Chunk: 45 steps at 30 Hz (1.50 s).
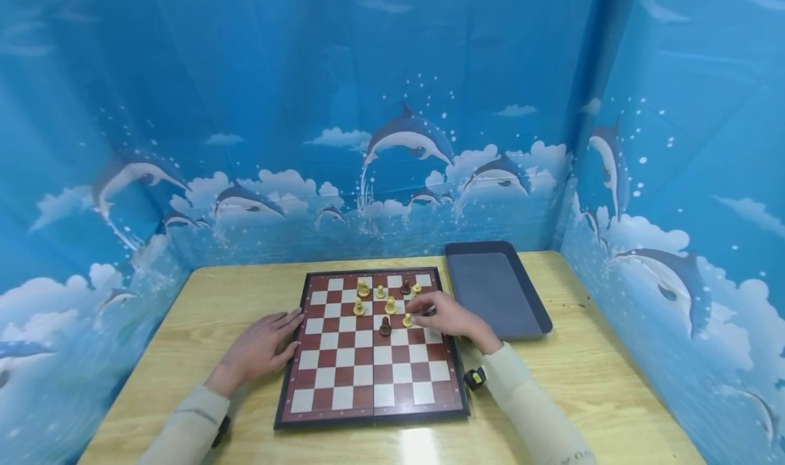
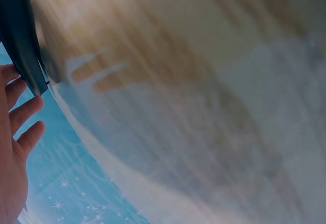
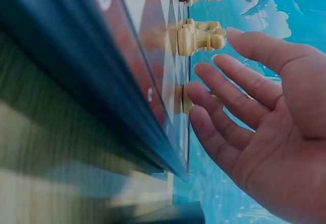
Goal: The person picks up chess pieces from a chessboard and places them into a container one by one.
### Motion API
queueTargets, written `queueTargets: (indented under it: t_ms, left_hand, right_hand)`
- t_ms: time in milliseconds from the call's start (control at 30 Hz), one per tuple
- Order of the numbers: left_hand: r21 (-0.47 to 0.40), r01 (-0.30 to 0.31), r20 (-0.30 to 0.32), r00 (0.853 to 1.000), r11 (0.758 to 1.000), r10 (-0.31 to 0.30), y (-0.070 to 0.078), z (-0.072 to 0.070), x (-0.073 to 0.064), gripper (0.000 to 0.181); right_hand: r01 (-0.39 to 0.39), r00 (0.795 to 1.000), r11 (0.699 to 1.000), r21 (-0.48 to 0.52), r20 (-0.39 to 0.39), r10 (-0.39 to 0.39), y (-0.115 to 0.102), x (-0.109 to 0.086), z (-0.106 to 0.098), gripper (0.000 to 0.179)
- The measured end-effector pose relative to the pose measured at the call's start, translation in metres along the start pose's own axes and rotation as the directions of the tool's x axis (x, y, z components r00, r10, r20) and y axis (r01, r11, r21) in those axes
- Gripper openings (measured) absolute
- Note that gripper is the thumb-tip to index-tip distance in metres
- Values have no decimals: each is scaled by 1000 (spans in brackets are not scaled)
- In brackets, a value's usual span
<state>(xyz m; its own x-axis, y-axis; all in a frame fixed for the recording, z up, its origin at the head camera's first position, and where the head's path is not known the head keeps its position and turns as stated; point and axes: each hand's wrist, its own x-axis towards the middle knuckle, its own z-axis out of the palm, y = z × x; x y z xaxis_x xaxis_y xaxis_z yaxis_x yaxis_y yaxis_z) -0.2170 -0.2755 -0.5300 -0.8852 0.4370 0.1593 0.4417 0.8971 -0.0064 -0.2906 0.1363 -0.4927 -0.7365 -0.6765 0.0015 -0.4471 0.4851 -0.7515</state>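
Observation:
A brown-and-white chessboard (image 1: 343,376) lies on the table, several cream and dark chess pieces on its far half. My left hand (image 1: 260,346) rests beside the board's left edge, fingertips at the rim. Over the right side of the board reaches my right hand (image 1: 450,315), its thumb and fingertips close around a small cream pawn (image 1: 407,320). In the right wrist view its fingers (image 3: 229,89) are extended and spread from the thumb, with the thumb tip right at a cream piece's (image 3: 201,40) top. Left of that pawn stands a dark chess piece (image 1: 385,326).
A dark grey tray (image 1: 490,288) stands right of the board, near the right forearm. Farther back on the board are a cream knight (image 1: 364,288) and another dark piece (image 1: 405,287). Blue dolphin-print curtains (image 1: 276,110) enclose the wooden table (image 1: 233,291) at the back and sides.

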Motion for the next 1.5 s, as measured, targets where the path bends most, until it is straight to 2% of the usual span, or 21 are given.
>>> queueTargets:
  t_ms: [433, 733, 1167, 1500]
  left_hand:
    - [-8, 8, 6, 1000, 1000, -8, 3, -1, -1, 61]
    - [-6, 5, -1, 1000, 1000, -5, 2, -3, -1, 61]
    - [-22, 7, -1, 1000, 1000, -7, 3, -2, -2, 60]
    - [22, -1, -1, 1000, 1000, 1, 2, -1, -2, 61]
  right_hand:
    - [1, 998, 998, 68, 55, -5, 1, 4, -1, 32]
    - [29, 997, 999, 32, 69, -31, 2, 8, -4, 20]
    - [43, 999, 999, 13, 12, -43, 6, 12, 1, 12]
    - [73, 997, 997, 39, -12, -72, 4, 12, 1, 11]
